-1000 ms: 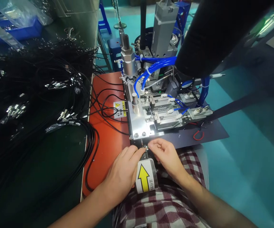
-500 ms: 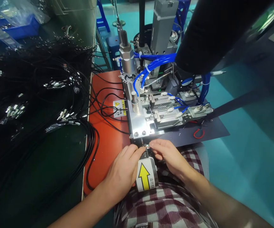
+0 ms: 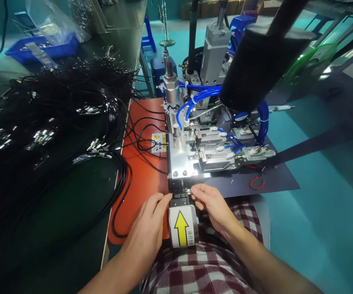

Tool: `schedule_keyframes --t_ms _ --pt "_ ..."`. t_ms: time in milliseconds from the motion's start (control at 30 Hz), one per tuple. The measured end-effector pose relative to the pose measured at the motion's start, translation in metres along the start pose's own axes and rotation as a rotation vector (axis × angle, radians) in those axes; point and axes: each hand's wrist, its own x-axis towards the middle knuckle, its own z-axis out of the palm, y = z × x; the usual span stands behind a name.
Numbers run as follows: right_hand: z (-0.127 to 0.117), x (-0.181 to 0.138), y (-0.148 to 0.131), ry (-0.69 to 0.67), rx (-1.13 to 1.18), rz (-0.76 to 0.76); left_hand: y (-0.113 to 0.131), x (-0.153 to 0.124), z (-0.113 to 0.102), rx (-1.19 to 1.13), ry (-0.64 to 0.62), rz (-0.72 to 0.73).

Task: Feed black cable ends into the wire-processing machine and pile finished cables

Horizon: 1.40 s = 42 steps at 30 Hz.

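Observation:
A short stretch of black cable (image 3: 180,192) lies across the dark track of the machine (image 3: 213,134), level with the metal-tipped connector (image 3: 189,191) at its right end. My right hand (image 3: 208,202) pinches that connector between thumb and forefinger. At the track's left side my left hand (image 3: 152,218) is closed, its thumb and forefinger together at the cable; the cable's far side there is hidden by the fingers. Just below the cable sits a white cover with a yellow arrow (image 3: 182,228).
Black cables with shiny metal ends (image 3: 97,149) heap on the dark table at left. An orange mat (image 3: 146,188) lies between heap and machine. Red-handled pliers (image 3: 258,183) rest on the grey plate at right. A black cylinder (image 3: 246,69) overhangs the machine.
My left hand has slid left along the cable, away from my right hand, baring the stretch between them. My right hand keeps its pinch on the connector. The head view has shifted.

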Motion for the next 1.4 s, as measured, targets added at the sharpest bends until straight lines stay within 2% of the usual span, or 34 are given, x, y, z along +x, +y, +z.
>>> schedule_keyframes --t_ms 167,333,467,600,767,933,1100,1233,1400 --pt "0.000 0.000 -0.001 -0.012 -0.003 -0.008 0.001 -0.014 0.016 0.148 0.051 -0.103" --pt "0.000 0.000 -0.001 -0.021 -0.005 -0.011 -0.008 -0.004 0.010 0.189 0.038 -0.008" --pt "-0.001 0.000 0.001 -0.033 0.001 -0.025 -0.016 0.003 0.005 0.191 -0.077 0.067" --pt "0.000 0.000 0.001 -0.048 0.016 -0.031 0.000 0.011 -0.001 0.180 -0.162 0.041" --pt "0.001 -0.001 -0.001 -0.047 0.015 -0.036 0.019 0.021 -0.006 0.140 -0.132 0.005" --pt "0.003 -0.002 -0.003 -0.035 -0.014 -0.037 0.018 0.024 -0.003 0.115 -0.128 -0.011" --pt "0.001 -0.002 0.001 0.002 -0.067 -0.113 0.019 0.024 0.000 0.128 -0.132 -0.017" --pt "-0.001 -0.002 0.002 0.028 -0.132 -0.160 0.023 0.028 0.000 0.141 -0.089 -0.010" --pt "0.005 -0.004 -0.004 0.043 -0.170 -0.147 0.024 0.031 -0.002 0.134 -0.048 0.019"
